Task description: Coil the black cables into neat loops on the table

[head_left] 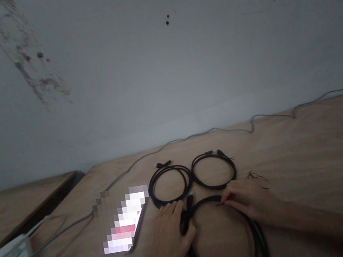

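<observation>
Near black cable coil (255, 233) held at two points, with slack as the weak spot

The loops could be sprung apart if the grip of the left hand (175, 228) were loosened, since stiff cable tends to push outward and the strands already look a little spread along the right side. The upright plug end (190, 201) beside that hand could be snagged or slip out of the bundle if the loops were twisted. The left far coil (183, 168) and the right far coil (195, 178) lie just beyond the fingers, so either could be dragged or tangled by a careless sweep. The thin dark strips (254, 175) behind the right hand (250, 197) could be scattered by the wrist. The lit device (130, 222), left of the left hand, could be knocked by an elbow or forearm.

The coil is laid flat on the surface (314, 166), directly between the hands and partly nearer the body. Its upper left part is clasped by the left hand, with the thumb over the bundle. Its top edge is met by the right fingertips, set close together; whether cable or something thinner is pinched there cannot be told. The hands are apart, separated by the coil's upper arc.
</observation>
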{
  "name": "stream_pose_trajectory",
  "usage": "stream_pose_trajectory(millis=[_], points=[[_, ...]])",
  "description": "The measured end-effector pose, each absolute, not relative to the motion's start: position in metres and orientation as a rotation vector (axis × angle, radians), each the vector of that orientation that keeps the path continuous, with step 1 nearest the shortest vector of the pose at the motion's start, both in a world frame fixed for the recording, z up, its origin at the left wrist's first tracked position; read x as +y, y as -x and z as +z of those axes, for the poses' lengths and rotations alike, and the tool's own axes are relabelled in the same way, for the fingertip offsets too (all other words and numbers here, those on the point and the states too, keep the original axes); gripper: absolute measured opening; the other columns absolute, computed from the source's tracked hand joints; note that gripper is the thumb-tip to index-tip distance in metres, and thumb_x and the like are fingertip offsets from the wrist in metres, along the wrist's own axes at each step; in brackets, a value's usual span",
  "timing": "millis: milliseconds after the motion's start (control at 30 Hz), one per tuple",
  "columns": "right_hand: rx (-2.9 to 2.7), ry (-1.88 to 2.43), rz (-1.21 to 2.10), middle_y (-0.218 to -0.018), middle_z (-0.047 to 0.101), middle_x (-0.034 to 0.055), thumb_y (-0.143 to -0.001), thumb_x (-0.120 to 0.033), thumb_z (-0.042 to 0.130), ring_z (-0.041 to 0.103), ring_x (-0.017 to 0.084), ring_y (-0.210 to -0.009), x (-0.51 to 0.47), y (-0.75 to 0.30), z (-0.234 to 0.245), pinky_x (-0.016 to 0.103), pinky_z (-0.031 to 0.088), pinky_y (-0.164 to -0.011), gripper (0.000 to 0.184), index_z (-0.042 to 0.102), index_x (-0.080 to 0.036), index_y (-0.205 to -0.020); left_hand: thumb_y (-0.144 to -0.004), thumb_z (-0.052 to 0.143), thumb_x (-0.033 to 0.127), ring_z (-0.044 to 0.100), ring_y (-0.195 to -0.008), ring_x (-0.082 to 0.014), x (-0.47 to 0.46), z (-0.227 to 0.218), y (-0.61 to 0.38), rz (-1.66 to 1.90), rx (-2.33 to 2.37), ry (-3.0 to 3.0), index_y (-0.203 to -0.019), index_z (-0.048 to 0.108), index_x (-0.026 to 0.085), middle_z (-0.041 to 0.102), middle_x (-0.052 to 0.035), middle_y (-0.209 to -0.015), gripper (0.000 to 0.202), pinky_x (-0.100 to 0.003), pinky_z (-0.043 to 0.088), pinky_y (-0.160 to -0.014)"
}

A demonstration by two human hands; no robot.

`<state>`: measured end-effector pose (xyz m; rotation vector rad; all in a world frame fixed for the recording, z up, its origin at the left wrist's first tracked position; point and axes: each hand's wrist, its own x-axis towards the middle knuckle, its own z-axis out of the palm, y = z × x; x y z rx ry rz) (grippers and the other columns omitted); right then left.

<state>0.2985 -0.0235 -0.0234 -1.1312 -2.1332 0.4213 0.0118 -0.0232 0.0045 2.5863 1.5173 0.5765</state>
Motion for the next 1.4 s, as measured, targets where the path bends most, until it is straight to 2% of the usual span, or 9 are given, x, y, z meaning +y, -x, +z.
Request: stream_pose_trajectory(millis=[167, 333, 533, 633, 767, 933, 1133, 1300, 1400], points=[[-1.655, 1.114, 0.917, -0.099, 0.075, 0.0049, -0.094, -0.041, 0.066, 0.072, 0.023, -0.095, -0.025, -0.296, -0.028, 0.036, 0.059, -0.086, 0.019, 0.071, -0.023, -0.098, -0.083, 0.059, 0.029, 0.068, -0.106, -0.0342, -0.020, -0.002, -0.009, 0.642, 1.520, -2.613, -0.116, 0.067, 0.019, 0.073, -0.0128, -0.114, 0.035, -0.051, 0.053, -0.094], [-1.588, 1.096, 0.982, -0.104, 0.075, 0.0076, -0.092, -0.047, 0.068, 0.071, 0.025, -0.103, -0.023, -0.293, -0.033, 0.040, 0.059, -0.091, 0.026, 0.073, -0.022, -0.098, -0.082, 0.059, 0.028, 0.068, -0.106, -0.0332, -0.021, 0.000, -0.011, 0.630, 1.520, -2.602, -0.116, 0.067, 0.019, 0.073, -0.0124, -0.115, 0.036, -0.050, 0.053, -0.094], [-2.010, 1.075, 0.630, -0.107, 0.072, 0.0069, -0.100, -0.029, 0.056, 0.066, 0.024, -0.103, -0.026, -0.299, -0.022, 0.040, 0.054, -0.092, 0.022, 0.073, -0.026, -0.113, -0.083, 0.057, 0.028, 0.068, -0.104, -0.0327, -0.023, 0.009, -0.013, 0.576, 1.527, -2.577, -0.112, 0.069, 0.018, 0.074, -0.0132, -0.114, 0.032, -0.050, 0.053, -0.094], [-2.212, 1.005, 0.458, -0.101, 0.069, 0.0056, -0.094, -0.019, 0.060, 0.065, 0.022, -0.097, -0.031, -0.300, -0.013, 0.035, 0.053, -0.086, 0.022, 0.074, -0.026, -0.109, -0.083, 0.058, 0.028, 0.068, -0.103, -0.0316, -0.022, 0.007, -0.012, 0.584, 1.526, -2.586, -0.110, 0.069, 0.020, 0.074, -0.0124, -0.113, 0.030, -0.047, 0.054, -0.093], [-2.277, 0.950, 0.398, -0.104, 0.067, 0.0056, -0.084, -0.012, 0.067, 0.064, 0.021, -0.099, -0.033, -0.300, -0.012, 0.035, 0.052, -0.088, 0.019, 0.075, -0.022, -0.098, -0.083, 0.059, 0.029, 0.068, -0.106, -0.0339, -0.021, 0.005, -0.012, 0.544, 1.548, -2.598, -0.110, 0.069, 0.019, 0.073, -0.0142, -0.116, 0.031, -0.050, 0.053, -0.094], [-2.226, 0.986, 0.423, -0.099, 0.073, 0.0051, -0.096, -0.026, 0.063, 0.067, 0.022, -0.096, -0.026, -0.303, -0.018, 0.036, 0.053, -0.088, 0.015, 0.078, -0.026, -0.095, -0.085, 0.057, 0.029, 0.067, -0.110, -0.0345, -0.021, 0.007, -0.012, 0.533, 1.542, -2.594, -0.117, 0.067, 0.015, 0.072, -0.0163, -0.118, 0.037, -0.052, 0.052, -0.098], [-1.812, 1.215, 0.709, -0.088, 0.080, 0.0042, -0.090, -0.050, 0.070, 0.073, 0.025, -0.081, -0.020, -0.306, -0.024, 0.035, 0.058, -0.072, 0.025, 0.081, -0.028, -0.090, -0.083, 0.059, 0.027, 0.067, -0.110, -0.0343, -0.020, 0.003, -0.011, 0.542, 1.544, -2.555, -0.117, 0.067, 0.016, 0.072, -0.0148, -0.118, 0.037, -0.053, 0.052, -0.098], [-1.557, 1.291, 0.981, -0.087, 0.080, 0.0054, -0.088, -0.053, 0.071, 0.073, 0.023, -0.076, -0.017, -0.305, -0.030, 0.029, 0.053, -0.061, 0.031, 0.080, -0.023, -0.092, -0.086, 0.057, 0.030, 0.067, -0.110, -0.0345, -0.020, 0.003, -0.010, 0.548, 1.541, -2.550, -0.118, 0.067, 0.015, 0.072, -0.0156, -0.118, 0.036, -0.053, 0.052, -0.098], [-1.573, 1.337, 1.002, -0.086, 0.079, 0.0049, -0.088, -0.053, 0.070, 0.073, 0.023, -0.075, -0.018, -0.304, -0.026, 0.028, 0.052, -0.061, 0.032, 0.079, -0.022, -0.090, -0.085, 0.057, 0.029, 0.067, -0.108, -0.0335, -0.020, 0.004, -0.011, 0.547, 1.535, -2.547, -0.116, 0.067, 0.017, 0.072, -0.0145, -0.116, 0.035, -0.051, 0.053, -0.096]])
